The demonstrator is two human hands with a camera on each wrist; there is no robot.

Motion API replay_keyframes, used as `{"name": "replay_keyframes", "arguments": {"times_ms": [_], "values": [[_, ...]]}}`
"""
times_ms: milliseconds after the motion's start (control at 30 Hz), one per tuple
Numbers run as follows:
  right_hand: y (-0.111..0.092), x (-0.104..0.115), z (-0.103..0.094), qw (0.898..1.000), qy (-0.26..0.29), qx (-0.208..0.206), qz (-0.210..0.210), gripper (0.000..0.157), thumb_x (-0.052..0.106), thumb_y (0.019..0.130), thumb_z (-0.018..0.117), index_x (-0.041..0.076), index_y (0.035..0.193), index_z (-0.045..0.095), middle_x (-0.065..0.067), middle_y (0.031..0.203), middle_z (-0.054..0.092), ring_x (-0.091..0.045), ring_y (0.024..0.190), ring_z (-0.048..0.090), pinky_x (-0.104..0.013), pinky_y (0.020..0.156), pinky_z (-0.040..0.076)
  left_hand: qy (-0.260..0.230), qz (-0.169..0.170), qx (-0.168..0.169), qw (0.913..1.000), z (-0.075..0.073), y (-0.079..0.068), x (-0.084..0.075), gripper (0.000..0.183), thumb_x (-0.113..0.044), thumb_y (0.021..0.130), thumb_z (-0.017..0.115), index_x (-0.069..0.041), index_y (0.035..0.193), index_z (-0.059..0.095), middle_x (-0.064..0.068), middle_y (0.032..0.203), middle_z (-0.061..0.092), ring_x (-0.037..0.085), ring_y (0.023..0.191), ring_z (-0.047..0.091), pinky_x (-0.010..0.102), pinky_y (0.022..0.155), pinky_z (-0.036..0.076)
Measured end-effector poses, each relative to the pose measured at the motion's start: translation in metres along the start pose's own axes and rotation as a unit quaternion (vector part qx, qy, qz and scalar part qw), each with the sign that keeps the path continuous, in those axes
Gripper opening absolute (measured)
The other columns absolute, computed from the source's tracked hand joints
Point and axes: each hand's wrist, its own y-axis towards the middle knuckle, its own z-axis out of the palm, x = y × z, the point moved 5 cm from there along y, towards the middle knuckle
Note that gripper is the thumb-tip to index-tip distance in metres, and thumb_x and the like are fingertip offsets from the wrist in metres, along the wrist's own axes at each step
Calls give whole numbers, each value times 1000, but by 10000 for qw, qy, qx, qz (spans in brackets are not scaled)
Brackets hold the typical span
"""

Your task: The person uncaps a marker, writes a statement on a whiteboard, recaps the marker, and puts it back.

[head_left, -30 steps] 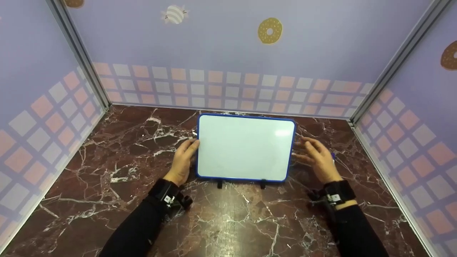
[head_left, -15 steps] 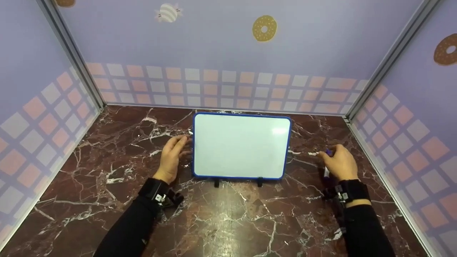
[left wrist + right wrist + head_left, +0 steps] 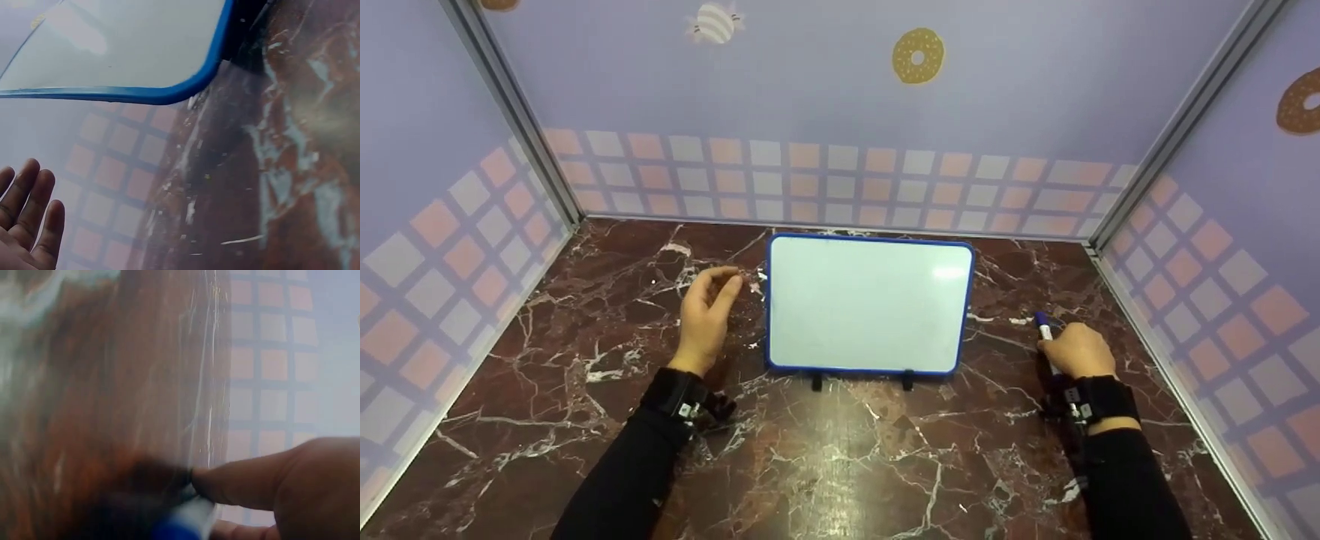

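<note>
A small whiteboard (image 3: 870, 304) with a blue frame stands tilted back on two black feet in the middle of the table. In the head view, a white marker (image 3: 1043, 328) with a dark blue cap lies between the thumb and fingers of my right hand (image 3: 1081, 351), to the right of the board. The right wrist view shows the thumb (image 3: 242, 481) against the marker (image 3: 194, 514), its blue end at the bottom edge. My left hand (image 3: 706, 319) is off the board's left side with loosely bent fingers; the left wrist view shows its fingers (image 3: 36, 202) apart from the blue frame (image 3: 163, 97).
Underneath is a dark red marbled table (image 3: 840, 465). Lilac panels with pink and white squares enclose it at the back (image 3: 840, 180), left (image 3: 442, 247) and right (image 3: 1207, 277). Black cameras are strapped to both wrists.
My left hand has drawn away from the board's left edge. My right hand has left the board's right side, moved right and taken hold of the marker.
</note>
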Motion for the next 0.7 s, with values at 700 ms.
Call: {"name": "replay_keyframes", "arguments": {"times_ms": [700], "values": [[-92, 136, -50, 9350, 1393, -2328, -2286, 22, 21, 106, 77, 0, 113, 74, -10, 89, 73, -18, 65, 60, -27, 59, 47, 586, 1517, -51, 9867, 24, -11, -67, 34, -14, 106, 67, 10, 129, 64, 17, 118, 73, 25, 100, 68, 27, 87, 58]]}}
